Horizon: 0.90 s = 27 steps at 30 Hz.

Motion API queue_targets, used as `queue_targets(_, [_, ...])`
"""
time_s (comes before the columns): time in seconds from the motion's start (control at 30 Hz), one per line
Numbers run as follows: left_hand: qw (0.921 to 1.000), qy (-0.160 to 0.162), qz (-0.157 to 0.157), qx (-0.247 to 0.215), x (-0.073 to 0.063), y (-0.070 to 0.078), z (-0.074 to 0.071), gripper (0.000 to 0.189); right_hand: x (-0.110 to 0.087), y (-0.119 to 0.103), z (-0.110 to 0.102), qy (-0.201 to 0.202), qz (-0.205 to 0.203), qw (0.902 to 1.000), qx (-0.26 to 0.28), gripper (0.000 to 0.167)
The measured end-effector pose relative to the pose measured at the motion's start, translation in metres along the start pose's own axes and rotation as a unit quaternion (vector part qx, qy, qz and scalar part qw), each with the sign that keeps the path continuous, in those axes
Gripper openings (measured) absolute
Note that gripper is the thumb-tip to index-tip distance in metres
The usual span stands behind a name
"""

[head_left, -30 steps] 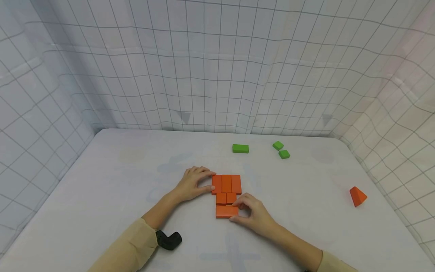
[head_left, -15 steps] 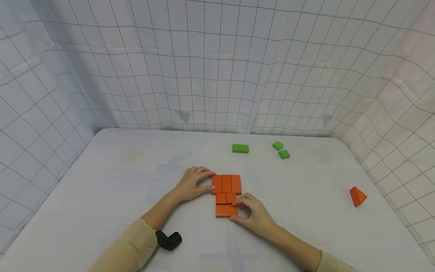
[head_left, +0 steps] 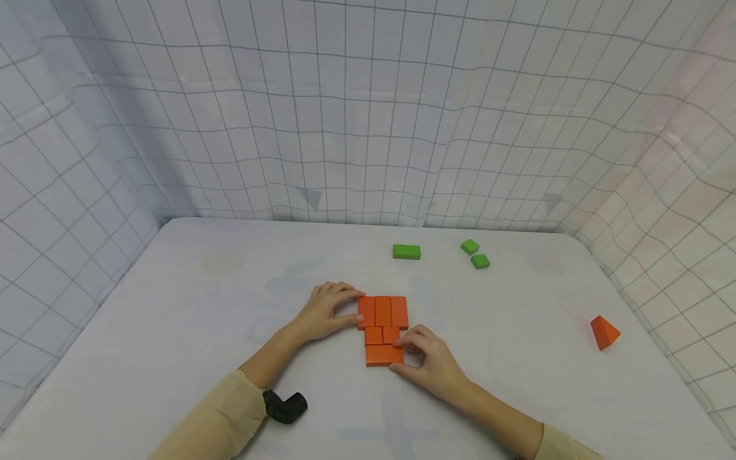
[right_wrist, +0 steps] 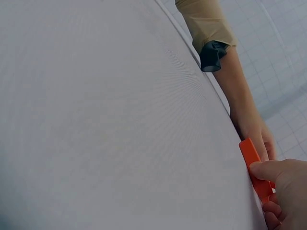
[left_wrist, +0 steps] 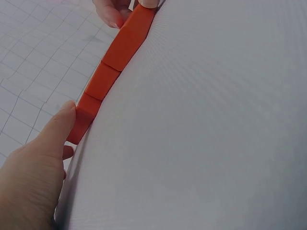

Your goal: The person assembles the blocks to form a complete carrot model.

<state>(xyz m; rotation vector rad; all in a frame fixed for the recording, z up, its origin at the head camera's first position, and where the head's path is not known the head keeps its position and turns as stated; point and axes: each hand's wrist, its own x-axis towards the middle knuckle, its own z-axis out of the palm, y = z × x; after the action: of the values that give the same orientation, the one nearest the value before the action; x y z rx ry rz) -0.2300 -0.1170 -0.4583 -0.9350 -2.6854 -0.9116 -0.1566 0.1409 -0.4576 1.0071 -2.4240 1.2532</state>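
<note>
In the head view, several flat orange blocks lie together on the white table. Three upright-lying oblong blocks (head_left: 383,311) form the far row, side by side. Two small orange blocks (head_left: 374,335) sit below them, and a long orange block (head_left: 379,355) lies crosswise nearest the person. My left hand (head_left: 326,312) rests its thumb and index fingertip against the left block (head_left: 367,310) of the far row. With thumb on the near side and index finger at the far side, my right hand (head_left: 431,364) pinches the long block's right end. The right wrist view shows the thumb (right_wrist: 261,168) on its near face.
A green oblong block (head_left: 406,252) and two small green blocks (head_left: 469,246) lie toward the back. Far to the right rests an orange wedge-like block (head_left: 605,333). Gridded white curtains (head_left: 368,128) stand behind and on both sides of the table.
The long orange block has slid slightly away from the person, against the two small blocks, and the thin gap there has narrowed. My left hand has stayed in place.
</note>
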Motion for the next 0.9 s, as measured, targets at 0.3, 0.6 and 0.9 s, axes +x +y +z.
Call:
queue_targets(0.3, [1.0000,-0.004,-0.005,0.000,0.000,0.002,-0.001,0.043,-0.001,0.000,0.001,0.008,-0.011,0.9997,-0.019,0.029])
queue_targets(0.6, [1.0000,-0.002,-0.003,0.000,-0.001,0.001,0.000,0.043,0.003,0.003,-0.008,0.018,-0.016,0.9997,-0.005,0.036])
queue_targets(0.9, [1.0000,-0.003,-0.002,0.005,0.000,0.000,0.000,0.044,0.028,-0.002,-0.085,0.115,-0.007,0.9929,-0.028,0.035])
